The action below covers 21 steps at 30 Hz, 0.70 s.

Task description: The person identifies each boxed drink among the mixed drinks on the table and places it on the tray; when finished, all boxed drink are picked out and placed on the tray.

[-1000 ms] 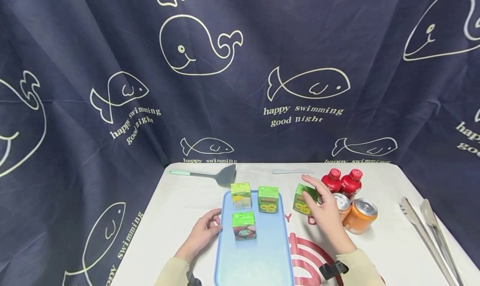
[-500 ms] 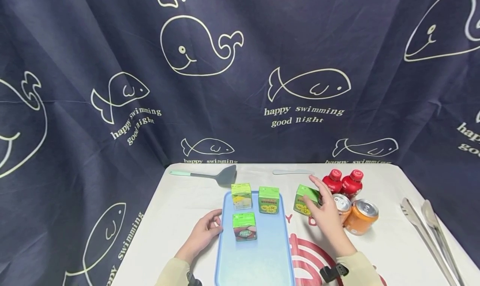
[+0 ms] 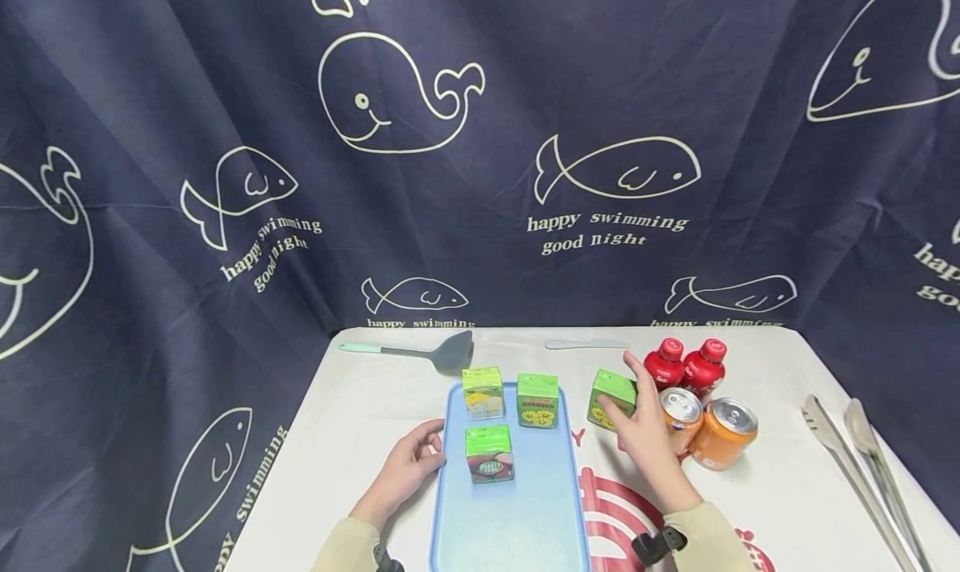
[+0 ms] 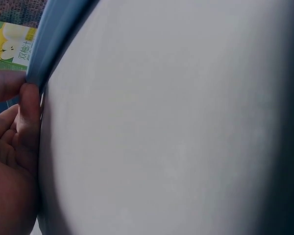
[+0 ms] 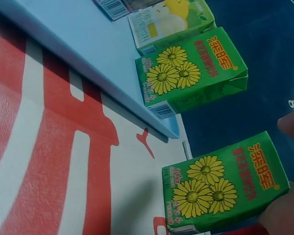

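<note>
In the head view my left hand (image 3: 411,464) is at the left rim of a blue tray (image 3: 517,530); in the left wrist view its thumb and a finger pinch that rim. Three juice cartons stand on the tray: a yellow-green one (image 3: 482,395), a green chrysanthemum one (image 3: 537,401) and a green-and-brown one (image 3: 490,455). My right hand (image 3: 648,426) spreads around another green chrysanthemum drink carton (image 3: 611,388) on the table. Its thumb is at the carton's front; in the right wrist view a finger (image 5: 293,122) is apart from the carton.
Close right of my right hand stand two orange cans (image 3: 722,433) and two red bottles (image 3: 704,368). Tongs (image 3: 855,472) lie on the far right. A spatula (image 3: 442,353) and a pale knife (image 3: 587,344) lie at the back, before a dark curtain (image 3: 495,222).
My right hand has shifted slightly, its raised finger moving right and its thumb a little lower on the carton. The carton, the tray and my left hand have kept their places.
</note>
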Motion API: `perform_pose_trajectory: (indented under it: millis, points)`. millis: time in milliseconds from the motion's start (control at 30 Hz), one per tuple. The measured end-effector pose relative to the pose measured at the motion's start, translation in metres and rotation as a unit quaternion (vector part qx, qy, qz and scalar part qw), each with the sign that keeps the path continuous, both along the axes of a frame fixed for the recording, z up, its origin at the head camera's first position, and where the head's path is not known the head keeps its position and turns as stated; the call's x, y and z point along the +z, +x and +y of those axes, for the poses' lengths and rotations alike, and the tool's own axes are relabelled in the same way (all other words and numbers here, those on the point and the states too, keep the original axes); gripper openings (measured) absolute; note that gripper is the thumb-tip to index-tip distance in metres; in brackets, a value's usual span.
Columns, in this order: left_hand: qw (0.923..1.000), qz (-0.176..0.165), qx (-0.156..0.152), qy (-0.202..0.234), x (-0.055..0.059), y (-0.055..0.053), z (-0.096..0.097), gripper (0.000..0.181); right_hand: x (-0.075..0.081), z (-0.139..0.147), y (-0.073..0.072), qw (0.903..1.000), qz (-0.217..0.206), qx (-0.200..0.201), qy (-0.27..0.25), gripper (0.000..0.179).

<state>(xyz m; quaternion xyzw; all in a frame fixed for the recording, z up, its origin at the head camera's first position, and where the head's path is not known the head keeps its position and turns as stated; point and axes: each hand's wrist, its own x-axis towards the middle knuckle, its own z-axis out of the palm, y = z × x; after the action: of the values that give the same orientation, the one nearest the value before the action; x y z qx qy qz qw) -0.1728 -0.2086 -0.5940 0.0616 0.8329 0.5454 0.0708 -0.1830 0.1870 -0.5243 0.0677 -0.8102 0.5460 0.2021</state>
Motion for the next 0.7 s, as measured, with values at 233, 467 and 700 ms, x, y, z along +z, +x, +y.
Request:
perform_pose_trajectory:
  millis: [233,467,700]
  points:
    - [1.0000,-0.005,0.002,0.000,0.002,0.002,0.001,0.059,-0.005,-0.005,-0.004,0.9993,-0.035,-0.012,-0.001,0.079]
    - [1.0000,-0.004,0.003,0.004,0.003,0.000,0.002,0.059,-0.015,-0.009,-0.008,0.9973,-0.063,-0.036,-0.015,0.090]
    - [1.0000,0.005,-0.005,0.006,0.000,0.000,0.000,0.059,-0.021,-0.013,-0.004,0.9915,-0.100,-0.044,-0.071,0.094]
